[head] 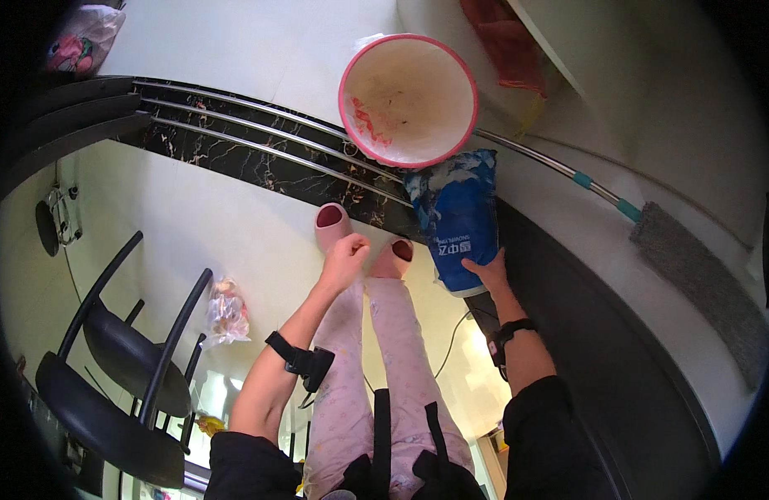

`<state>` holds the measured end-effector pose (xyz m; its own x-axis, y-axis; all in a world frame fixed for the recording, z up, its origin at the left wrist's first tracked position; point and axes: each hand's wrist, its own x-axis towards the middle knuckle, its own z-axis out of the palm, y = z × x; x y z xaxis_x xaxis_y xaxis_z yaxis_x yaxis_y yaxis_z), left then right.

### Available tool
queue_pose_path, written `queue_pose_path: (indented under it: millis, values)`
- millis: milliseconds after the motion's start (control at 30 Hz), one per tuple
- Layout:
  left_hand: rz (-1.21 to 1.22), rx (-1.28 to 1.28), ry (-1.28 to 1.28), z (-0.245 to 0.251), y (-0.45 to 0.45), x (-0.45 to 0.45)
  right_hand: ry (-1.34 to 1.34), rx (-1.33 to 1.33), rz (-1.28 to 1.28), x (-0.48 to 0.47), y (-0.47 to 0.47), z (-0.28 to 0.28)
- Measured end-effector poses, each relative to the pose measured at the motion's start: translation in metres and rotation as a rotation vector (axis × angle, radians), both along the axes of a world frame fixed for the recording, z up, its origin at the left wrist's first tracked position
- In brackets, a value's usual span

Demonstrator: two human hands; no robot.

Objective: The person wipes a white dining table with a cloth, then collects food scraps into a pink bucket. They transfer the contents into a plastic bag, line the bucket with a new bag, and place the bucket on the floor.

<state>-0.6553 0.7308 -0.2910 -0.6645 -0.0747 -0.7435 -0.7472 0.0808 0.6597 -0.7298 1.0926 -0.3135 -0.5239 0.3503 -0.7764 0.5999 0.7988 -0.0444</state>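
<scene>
A blue bag (456,212) with white print leans just below a waste bin (416,87), with its upper end at the bin's edge. My right hand (489,272) grips the bag's lower right side, thumb on its front and fingers out of sight behind. The bin has a pink rim and a pale plastic liner; red marks show on its inner left side. My left hand (346,259) hangs above my pink slippers (330,224), apart from the bag. Its fingers are curled in, and nothing shows in them.
Metal rails (247,139) cross a black marble strip. A flat mop (697,287) slants along the right, beside a long black surface (584,312). Black chairs (125,369) stand at left near a clear plastic bag (227,312) on the floor. Red mesh (512,50) hangs at the top.
</scene>
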Motion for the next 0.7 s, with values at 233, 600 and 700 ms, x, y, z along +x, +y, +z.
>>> queue_pose_path:
  millis: [233, 600, 700]
  values:
    - [-0.012, -0.097, 0.033, -0.002, -0.011, 0.022, 0.057, 0.177, 0.16, 0.022, -0.014, -0.043]
    - [-0.022, -0.116, -0.003, 0.024, -0.035, 0.048, 0.581, -0.193, 0.262, -0.021, -0.072, 0.219]
    - [0.039, -0.071, -0.001, 0.035, -0.049, 0.037, 0.788, -0.165, 0.132, -0.031, -0.076, 0.285]
